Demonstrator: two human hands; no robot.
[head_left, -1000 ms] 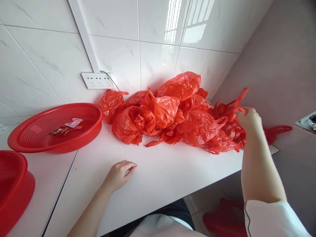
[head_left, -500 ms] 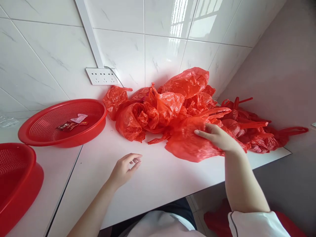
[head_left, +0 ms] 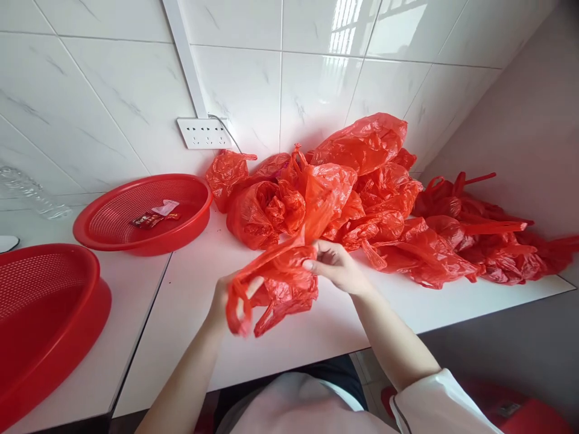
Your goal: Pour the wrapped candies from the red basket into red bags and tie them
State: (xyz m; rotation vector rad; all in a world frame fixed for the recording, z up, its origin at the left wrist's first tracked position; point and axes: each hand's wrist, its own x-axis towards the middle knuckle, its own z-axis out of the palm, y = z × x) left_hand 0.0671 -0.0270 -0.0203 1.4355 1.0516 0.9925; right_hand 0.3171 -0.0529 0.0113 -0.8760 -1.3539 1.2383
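A crumpled red plastic bag (head_left: 289,280) is stretched between my two hands above the white table. My left hand (head_left: 221,301) grips the bag near a loop handle, and the thin film covers most of its fingers. At the other end my right hand (head_left: 337,266) pinches the bag between thumb and fingers. Right behind them lies a heap of red plastic bags (head_left: 384,181), some with handles sticking out, spread along the tiled wall to the right.
A red perforated basin (head_left: 199,226) with small wrappers (head_left: 151,220) in it stands left of the heap. A second red basin (head_left: 90,313) is nearer at far left, with a clear plastic bottle (head_left: 34,193) behind. A socket strip (head_left: 204,134) sits on the wall.
My right hand has moved left from the heap with a red bag. My left hand has come to grip it too. The view has shifted slightly left.
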